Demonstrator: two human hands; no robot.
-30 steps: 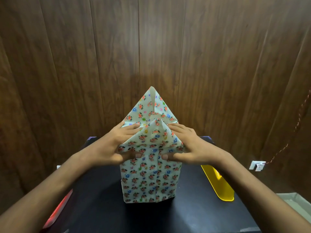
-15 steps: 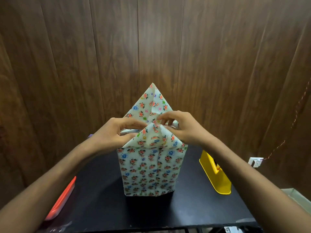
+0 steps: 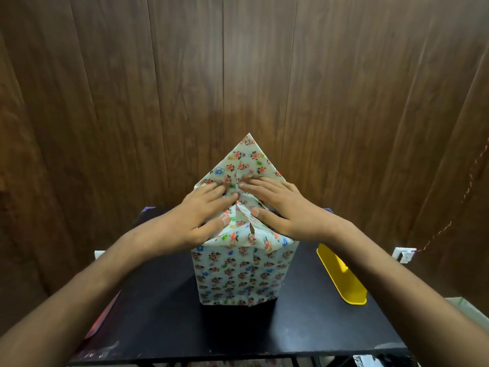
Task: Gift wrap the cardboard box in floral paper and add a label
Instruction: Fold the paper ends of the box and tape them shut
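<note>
The cardboard box (image 3: 239, 276), already sheathed in floral paper (image 3: 244, 165), stands upright on the black table (image 3: 164, 321), directly under both hands, so that its open end faces up for closing. The left hand (image 3: 197, 217) and right hand (image 3: 281, 207) lie flat and spread on top of the box, fingers straight and meeting near the middle, pressing the near flap down; neither hand grasps anything. This flat pressure appears meant to set the creases and hold the folded-in paper against the box top. Beyond the fingertips, the far flap rises as an upright triangle, its point well above the hands; it probably stands ready to be folded toward the person over the pressed layers. A small loose fold of paper juts up between the two thumbs, suggesting the near flap is not yet fully flattened. Just right of the right forearm stands a yellow holder (image 3: 344, 278), possibly a tape dispenser kept within reach. Beneath the left forearm a red object (image 3: 102, 320) lies at the table edge. No label is visible on the box.
</note>
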